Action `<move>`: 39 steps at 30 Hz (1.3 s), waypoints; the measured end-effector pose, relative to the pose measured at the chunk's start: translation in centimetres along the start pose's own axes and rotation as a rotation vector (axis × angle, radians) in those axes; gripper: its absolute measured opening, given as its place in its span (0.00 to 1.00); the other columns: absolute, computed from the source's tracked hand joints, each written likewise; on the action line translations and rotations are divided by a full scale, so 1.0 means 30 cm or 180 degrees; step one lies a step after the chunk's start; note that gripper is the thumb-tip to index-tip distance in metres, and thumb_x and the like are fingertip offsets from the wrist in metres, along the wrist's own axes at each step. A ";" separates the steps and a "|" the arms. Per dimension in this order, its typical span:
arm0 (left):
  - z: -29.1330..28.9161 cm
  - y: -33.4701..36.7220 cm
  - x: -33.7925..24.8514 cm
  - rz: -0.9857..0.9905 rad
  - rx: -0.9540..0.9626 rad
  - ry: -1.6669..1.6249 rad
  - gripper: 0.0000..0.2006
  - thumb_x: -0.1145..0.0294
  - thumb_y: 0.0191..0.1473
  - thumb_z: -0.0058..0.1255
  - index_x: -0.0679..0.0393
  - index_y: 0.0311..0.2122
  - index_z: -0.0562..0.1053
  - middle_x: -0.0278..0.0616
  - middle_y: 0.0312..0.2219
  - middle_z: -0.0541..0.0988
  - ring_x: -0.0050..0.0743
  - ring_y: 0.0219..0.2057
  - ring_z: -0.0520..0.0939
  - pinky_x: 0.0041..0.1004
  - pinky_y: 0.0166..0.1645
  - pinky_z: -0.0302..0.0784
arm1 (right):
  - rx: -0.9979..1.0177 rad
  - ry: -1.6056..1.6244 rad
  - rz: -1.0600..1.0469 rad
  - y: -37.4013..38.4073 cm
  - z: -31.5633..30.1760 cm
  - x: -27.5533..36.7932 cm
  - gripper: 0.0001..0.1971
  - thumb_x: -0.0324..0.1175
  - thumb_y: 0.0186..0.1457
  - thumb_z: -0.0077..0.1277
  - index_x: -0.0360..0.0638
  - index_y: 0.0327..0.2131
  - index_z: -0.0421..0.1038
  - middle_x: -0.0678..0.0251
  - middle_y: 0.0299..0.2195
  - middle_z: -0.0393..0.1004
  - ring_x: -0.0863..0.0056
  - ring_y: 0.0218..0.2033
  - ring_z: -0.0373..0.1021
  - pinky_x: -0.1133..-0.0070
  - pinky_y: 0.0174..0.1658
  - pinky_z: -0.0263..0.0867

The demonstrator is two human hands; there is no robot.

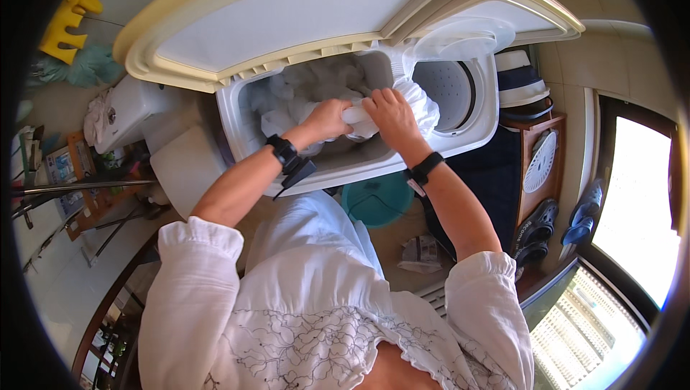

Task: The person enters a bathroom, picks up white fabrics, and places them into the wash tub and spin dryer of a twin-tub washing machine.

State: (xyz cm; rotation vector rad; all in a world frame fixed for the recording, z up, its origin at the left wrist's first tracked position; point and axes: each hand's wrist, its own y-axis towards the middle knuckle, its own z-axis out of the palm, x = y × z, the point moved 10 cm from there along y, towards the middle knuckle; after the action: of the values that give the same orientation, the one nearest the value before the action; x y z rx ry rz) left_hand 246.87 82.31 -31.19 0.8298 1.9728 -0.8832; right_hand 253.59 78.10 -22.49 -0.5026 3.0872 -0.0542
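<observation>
A twin-tub washing machine [468, 140] stands before me with its lids raised. My left hand [327, 123] is closed on a twisted white cloth [418, 101] above the large wash tub. Beside it, my right hand [390, 117] grips the same cloth with its fingers wrapped round. Part of the cloth drapes over the divider toward the round spin tub [438, 90], which has a perforated wall. More white laundry [316, 77] lies bunched in the wash tub. Both wrists wear black bands.
The large lid [287, 20] leans up behind the tubs. A teal basin [377, 200] sits on the floor below the machine. To the left is a white toilet [190, 171]; yellow rubber gloves [65, 27] hang on the wall. Dark clogs [539, 228] stand at right.
</observation>
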 end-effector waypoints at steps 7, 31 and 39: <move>-0.244 -0.036 -0.479 0.0664 -0.0114 -0.0376 0.09 0.80 0.34 0.50 0.63 0.24 0.63 0.38 0.17 0.64 0.23 0.22 0.64 0.27 0.29 0.64 | -0.0706 0.1428 0.0350 -0.028 -0.433 -0.154 0.15 0.18 0.32 0.49 0.43 0.30 0.65 0.63 0.29 0.68 0.58 0.36 0.65 0.67 0.39 0.61; -0.091 0.276 -0.649 0.1037 0.0018 -0.0014 0.20 0.71 0.42 0.57 0.62 0.44 0.72 0.44 0.35 0.79 0.36 0.37 0.79 0.31 0.43 0.73 | 0.0049 0.1106 0.2364 -0.403 -0.168 -0.742 0.28 0.17 0.38 0.54 0.39 0.48 0.65 0.54 0.45 0.71 0.50 0.49 0.65 0.66 0.52 0.64; 0.031 0.065 0.026 0.0327 -0.0738 0.0454 0.24 0.74 0.35 0.60 0.61 0.43 0.70 0.48 0.50 0.69 0.45 0.53 0.68 0.36 0.54 0.67 | -0.0245 0.1706 0.0325 0.024 -0.153 -0.133 0.21 0.27 0.39 0.60 0.40 0.41 0.70 0.60 0.43 0.70 0.59 0.49 0.65 0.67 0.51 0.63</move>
State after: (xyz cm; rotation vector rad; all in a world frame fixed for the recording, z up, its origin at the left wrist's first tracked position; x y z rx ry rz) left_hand 248.42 82.79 -32.82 0.8692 2.0875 -0.5358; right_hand 257.05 80.19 -17.88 -0.3815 3.6468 -0.0814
